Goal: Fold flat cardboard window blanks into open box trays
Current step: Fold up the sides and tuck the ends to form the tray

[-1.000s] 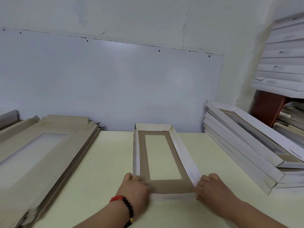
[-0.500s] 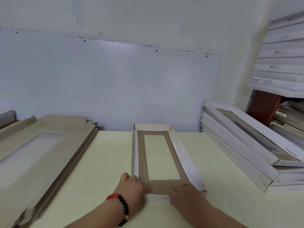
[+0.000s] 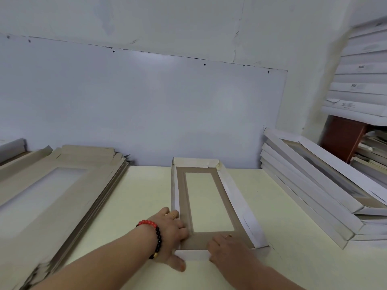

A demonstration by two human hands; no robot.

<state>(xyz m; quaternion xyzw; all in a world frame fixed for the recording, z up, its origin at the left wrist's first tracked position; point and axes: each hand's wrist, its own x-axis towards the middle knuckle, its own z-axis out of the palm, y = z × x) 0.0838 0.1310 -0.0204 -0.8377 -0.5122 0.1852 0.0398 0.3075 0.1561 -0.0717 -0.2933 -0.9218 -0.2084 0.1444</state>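
The half-formed window tray (image 3: 209, 203) lies mid-bench (image 3: 134, 197), its long axis running straight away from the person toward the wall. Far end and side walls stand raised; the near end flap (image 3: 193, 254) lies flat, at the fingertips. The left hand (image 3: 170, 231) holds the near left corner, thumb on the bench. The right hand (image 3: 227, 248) presses flat-fingered on the near brown border (nearer the flap). Flat blanks (image 3: 52, 185) stacked left; folded trays (image 3: 314, 185) right.
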